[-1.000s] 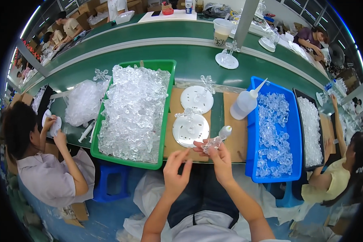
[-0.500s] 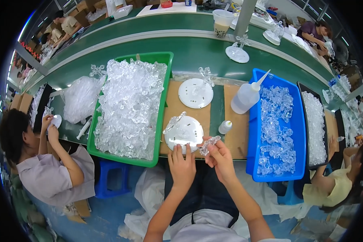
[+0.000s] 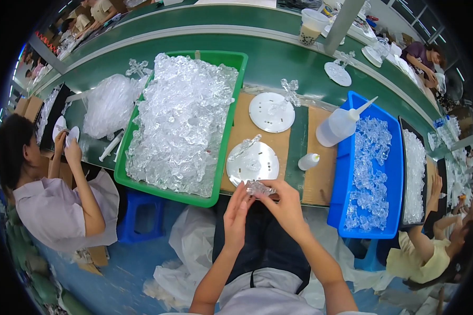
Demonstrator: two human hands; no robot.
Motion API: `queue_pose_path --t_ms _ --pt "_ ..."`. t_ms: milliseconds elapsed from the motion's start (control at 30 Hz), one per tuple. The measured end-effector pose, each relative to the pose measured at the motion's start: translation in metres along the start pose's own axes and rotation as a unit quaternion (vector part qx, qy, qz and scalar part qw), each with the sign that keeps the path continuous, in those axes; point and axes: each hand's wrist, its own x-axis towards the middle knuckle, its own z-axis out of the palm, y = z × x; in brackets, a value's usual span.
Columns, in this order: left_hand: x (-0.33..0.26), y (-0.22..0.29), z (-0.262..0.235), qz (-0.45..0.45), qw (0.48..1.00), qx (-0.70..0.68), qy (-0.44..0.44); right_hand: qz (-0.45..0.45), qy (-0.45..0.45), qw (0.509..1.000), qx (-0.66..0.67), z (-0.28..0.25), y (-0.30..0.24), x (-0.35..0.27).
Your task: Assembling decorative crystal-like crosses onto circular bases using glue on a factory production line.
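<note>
In the head view, the person's two hands meet in front of the bench edge, above the lap. The right hand point(image 3: 285, 206) pinches a clear plastic piece point(image 3: 259, 188) between its thumb and bent fingers, with only a small gap between them. The left hand point(image 3: 237, 212) is raised just beside it, its fingers nearly straight and close together, the tips at the left end of the piece; whether they grip it or merely touch it cannot be told.

The clear plastic piece is just below the near white disc point(image 3: 253, 167), which lies on brown cardboard point(image 3: 282, 142) with a clear part by its upper left rim. Beyond it lies the far white disc point(image 3: 268, 116), with a clear flower-like part at its upper right. To the right stand a small white bottle point(image 3: 308, 161) and a larger squeeze bottle point(image 3: 333, 129) with a slanted nozzle, the latter close to a blue bin point(image 3: 396, 178) of clear pieces. To the left, a green tray point(image 3: 238, 81) is heaped with similar pieces. At far left, a seated co-worker point(image 3: 55, 207) holds white discs.
</note>
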Motion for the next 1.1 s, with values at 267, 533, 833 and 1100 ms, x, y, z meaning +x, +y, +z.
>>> queue_pose_path --t_ms 267,533,833,1100 --pt "0.016 -0.024 -0.039 0.243 0.649 0.719 -0.054 0.029 0.050 0.993 -0.105 0.025 -0.004 0.033" --pt "0.010 -0.031 -0.024 0.237 0.670 0.703 -0.026 0.030 0.018 0.982 -0.184 0.042 -0.008 0.048" --pt "0.010 -0.026 -0.031 0.230 0.639 0.733 -0.048 -0.047 0.025 0.952 -0.301 0.046 -0.004 0.050" --pt "0.011 -0.030 -0.033 0.232 0.657 0.716 -0.044 0.016 -0.002 0.974 -0.224 0.039 -0.006 0.052"
